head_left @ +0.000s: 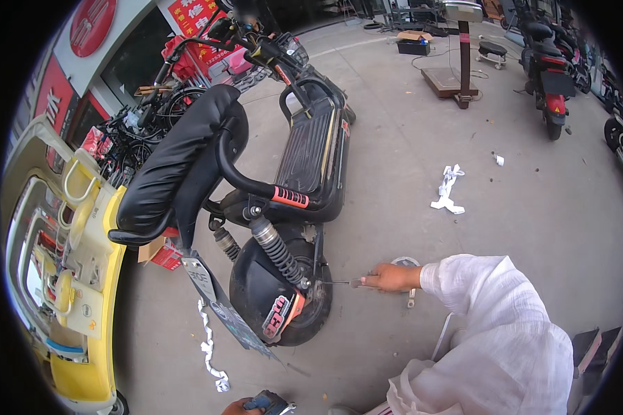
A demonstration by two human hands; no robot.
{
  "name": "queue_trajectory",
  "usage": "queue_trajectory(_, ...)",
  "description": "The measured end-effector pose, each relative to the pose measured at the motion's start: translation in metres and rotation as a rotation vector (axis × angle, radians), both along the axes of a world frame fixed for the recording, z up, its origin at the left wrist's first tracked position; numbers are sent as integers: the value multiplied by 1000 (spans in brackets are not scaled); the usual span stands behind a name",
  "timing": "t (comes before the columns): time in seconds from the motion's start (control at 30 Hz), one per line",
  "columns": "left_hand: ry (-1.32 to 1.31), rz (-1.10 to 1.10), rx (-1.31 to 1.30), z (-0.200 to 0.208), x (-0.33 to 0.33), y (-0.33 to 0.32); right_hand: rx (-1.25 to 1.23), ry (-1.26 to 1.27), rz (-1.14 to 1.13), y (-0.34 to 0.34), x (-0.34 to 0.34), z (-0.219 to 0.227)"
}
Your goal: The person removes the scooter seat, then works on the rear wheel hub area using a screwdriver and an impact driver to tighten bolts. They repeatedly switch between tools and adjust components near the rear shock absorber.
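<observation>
A black electric scooter [311, 159] stands across the middle, its rear wheel [318, 315] toward me. My right hand [389, 278] is closed on a slim metal tool [340, 282], whose thin shaft points left at the wheel hub, just by the lower end of the coil-spring shock absorber [278, 250]. Whether the tip touches the hub I cannot tell. At the lower edge my left hand [239, 407] is partly cut off. It seems closed on a boxy dark blue-grey tool [270, 402], whose exact kind does not show.
A yellow three-wheeled vehicle [107, 290] stands close on the left. White crumpled strips [448, 190] lie on the concrete right of the scooter, and another white strip [208, 346] lies left of its wheel. A platform scale [450, 81] and a parked red-and-black scooter [550, 76] are farther back.
</observation>
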State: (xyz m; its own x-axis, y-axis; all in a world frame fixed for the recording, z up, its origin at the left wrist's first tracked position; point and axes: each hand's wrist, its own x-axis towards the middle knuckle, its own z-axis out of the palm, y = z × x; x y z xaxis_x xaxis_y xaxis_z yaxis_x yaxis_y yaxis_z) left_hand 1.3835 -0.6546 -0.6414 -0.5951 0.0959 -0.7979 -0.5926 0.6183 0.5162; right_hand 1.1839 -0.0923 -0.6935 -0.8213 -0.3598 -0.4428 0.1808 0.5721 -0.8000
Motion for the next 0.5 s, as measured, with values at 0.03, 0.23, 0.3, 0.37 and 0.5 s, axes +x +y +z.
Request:
queue_trajectory(0.03, -46, -41, 53, 19, -12, 44, -10, -38, -16, 11, 4, -8)
queue_trajectory(0.23, -140, -189, -13, 69, -38, 203, 330, 308, 195, 73, 32, -30)
queue_trajectory(0.3, -218, -222, -127, 74, -53, 243, 396, 230, 11, 127, 46, -69)
queue_trajectory(0.37, -181, -247, -99, 66, -64, 265, 579, 127, -115, 173, 58, -92)
queue_trajectory(0.5, -86, -344, -47, 66, -98, 326, 765, 299, -133, 194, 76, -89)
